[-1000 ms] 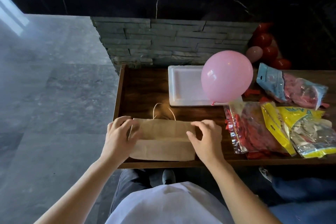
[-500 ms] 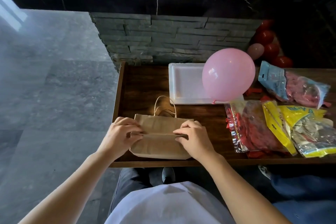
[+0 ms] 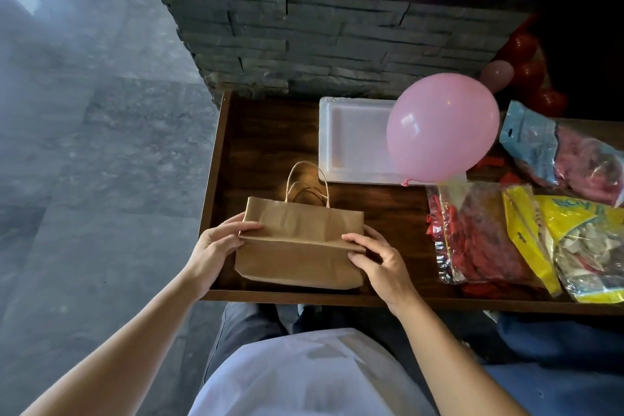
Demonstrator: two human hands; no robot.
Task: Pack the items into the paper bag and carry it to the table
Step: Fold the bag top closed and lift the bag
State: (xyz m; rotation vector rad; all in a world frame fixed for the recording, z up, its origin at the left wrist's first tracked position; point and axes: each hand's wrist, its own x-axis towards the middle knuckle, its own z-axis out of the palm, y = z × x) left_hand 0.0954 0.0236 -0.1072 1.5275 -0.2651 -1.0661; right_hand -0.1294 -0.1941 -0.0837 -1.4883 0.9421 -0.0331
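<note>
A folded brown paper bag (image 3: 300, 246) with twine handles lies flat near the front left of the dark wooden table (image 3: 263, 145). My left hand (image 3: 219, 243) pinches its left edge at the fold, and my right hand (image 3: 374, 257) grips its right edge at the same crease. To the right lie a clear packet of red balloons (image 3: 479, 233), a yellow packet of pale balloons (image 3: 580, 246) and a blue packet of pink balloons (image 3: 567, 155). An inflated pink balloon (image 3: 442, 127) rests partly over a white foam tray (image 3: 351, 138).
A grey stone-clad wall (image 3: 320, 40) rises behind the table. Red and pink inflated balloons (image 3: 526, 67) are bunched at the back right. Grey tiled floor (image 3: 94, 145) stretches to the left. A blue-clad leg of another person (image 3: 557, 344) shows at lower right.
My hands have slid apart from the bag's middle to its two side edges along the fold. The bag's upper part has lifted slightly. The view has tilted down.
</note>
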